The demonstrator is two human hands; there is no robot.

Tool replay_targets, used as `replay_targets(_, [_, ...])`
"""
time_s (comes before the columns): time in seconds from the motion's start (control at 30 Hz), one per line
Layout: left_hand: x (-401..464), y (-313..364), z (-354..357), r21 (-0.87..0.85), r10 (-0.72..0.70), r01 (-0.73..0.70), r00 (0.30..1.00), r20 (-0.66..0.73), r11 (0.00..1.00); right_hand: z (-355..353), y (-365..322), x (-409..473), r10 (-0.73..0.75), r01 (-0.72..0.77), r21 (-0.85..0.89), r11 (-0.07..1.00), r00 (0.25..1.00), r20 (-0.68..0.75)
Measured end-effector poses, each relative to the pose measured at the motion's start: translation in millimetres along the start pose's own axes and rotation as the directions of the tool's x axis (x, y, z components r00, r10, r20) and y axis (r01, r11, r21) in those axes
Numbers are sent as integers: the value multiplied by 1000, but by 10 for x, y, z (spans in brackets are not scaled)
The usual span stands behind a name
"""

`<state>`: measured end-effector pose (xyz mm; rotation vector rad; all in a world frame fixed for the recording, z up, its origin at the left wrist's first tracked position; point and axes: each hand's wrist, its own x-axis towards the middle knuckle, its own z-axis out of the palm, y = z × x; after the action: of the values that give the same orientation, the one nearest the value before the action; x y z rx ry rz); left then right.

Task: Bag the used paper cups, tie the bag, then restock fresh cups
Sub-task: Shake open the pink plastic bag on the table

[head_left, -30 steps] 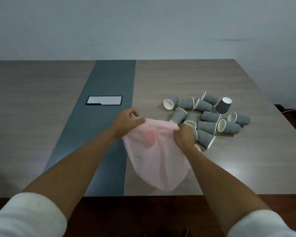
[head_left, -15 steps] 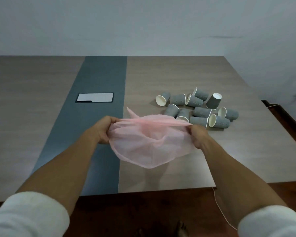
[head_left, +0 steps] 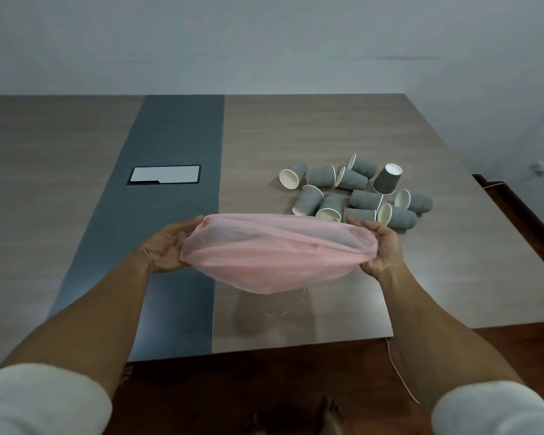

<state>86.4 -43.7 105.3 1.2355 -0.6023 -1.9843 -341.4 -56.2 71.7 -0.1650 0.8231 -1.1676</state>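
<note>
**Pink bag stretched wide, cups still waiting on the surface**

At the far left, the wood-grain surface [head_left: 44, 183] carries nothing of the task. A dark grey strip runs from near to far through it, with a pale rectangular panel [head_left: 165, 174] set flat in it, well apart from the work.

Nearer, the left hand [head_left: 167, 246] grips the left end of the pink plastic bag [head_left: 277, 255], fingers curled round the gathered rim. The bag hangs in the air above the near part of the surface, pulled taut between both hands so that its mouth forms a long open slot facing up and away. Its body sags below the rim and casts a shadow on the wood. Holding it this way likely serves to open the thin film fully, so cups can go in without snagging. A thin loose thread trails under the bag.

The right hand [head_left: 382, 246] clamps the opposite end of the rim the same way, the two hands well apart.

Just beyond the right hand lies the cluster of grey ribbed paper cups [head_left: 355, 193], most tipped on their sides with white insides showing, one standing rim down. None is in the bag yet, so bagging appears not to have begun. The bag's far edge sits just near of the closest cups, a handy place to start loading.
</note>
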Motion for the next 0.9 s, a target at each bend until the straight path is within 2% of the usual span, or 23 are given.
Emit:
replay_targets(0.07, [82, 24, 63, 312, -37, 64, 995, -90, 948, 62, 79, 33, 35, -36, -61, 997, 999, -12])
replay_targets(0.1, [168, -5, 132, 490, 30, 66, 982, -184, 869, 121, 136, 39, 54, -55, -89, 995, 998, -15])
replay_targets(0.13, [253, -52, 216, 656, 178, 33, 951, -253, 754, 169, 200, 56, 69, -73, -116, 990, 997, -37])
replay_targets(0.17, [347, -126, 318, 781, 309, -15, 923, -228, 624, 213, 263, 74, 81, -87, -145, 986, 996, -48])
replay_targets(0.2, [444, -231, 410, 875, 380, -53, 912, -153, 481, 256, 315, 94, 87, -95, -177, 980, 995, -50])
replay_targets(0.27, [594, -479, 601, 980, 422, -54, 906, -33, 193, 282, 367, 125, 84, -99, -246, 964, 994, -68])
replay_targets(0.33, [692, -664, 734, 999, 456, -40, 889, 37, -3, 279, 368, 121, 55, -77, -344, 936, 996, -71])
replay_targets(0.37, [744, -709, 765, 998, 485, -59, 873, 52, -3, 285, 377, 100, 12, -55, -428, 902, 995, -102])
replay_targets(0.43, [814, -729, 774, 987, 534, -89, 845, 3, 136, 231, 433, 106, -246, 56, -688, 723, 952, -181])
replay_targets(0.5, [886, -701, 740, 959, 560, -102, 826, -68, 266, 174, 560, 55, -542, 195, -873, 448, 836, -91])
replay_targets(0.53, [906, -681, 733, 939, 559, -101, 822, -108, 329, 146, 652, 25, -616, 235, -908, 347, 787, -32])
replay_targets(0.6, [920, -624, 770, 884, 539, -84, 817, -204, 461, 86, 867, -10, -669, 244, -944, 224, 742, 33])
replay_targets(0.67, [922, -559, 796, 841, 515, -74, 818, -256, 536, 47, 1055, -10, -649, 218, -959, 180, 759, 51])
replay_targets(0.73, [855, -470, 784, 877, 570, -77, 786, -239, 474, 25, 1144, 60, -630, 186, -950, 253, 776, -16])
replay_targets(0.8, [709, -366, 690, 954, 676, -13, 709, -202, 299, 8, 1069, 149, -650, 145, -952, 270, 757, -69])
replay_targets(0.83, [605, -304, 629, 982, 717, 34, 678, -159, 186, 10, 983, 192, -652, 134, -961, 240, 756, -58])
replay_targets(0.9, [437, -209, 453, 996, 761, 78, 649, -16, -46, 56, 812, 220, -637, 178, -976, 125, 768, 59])
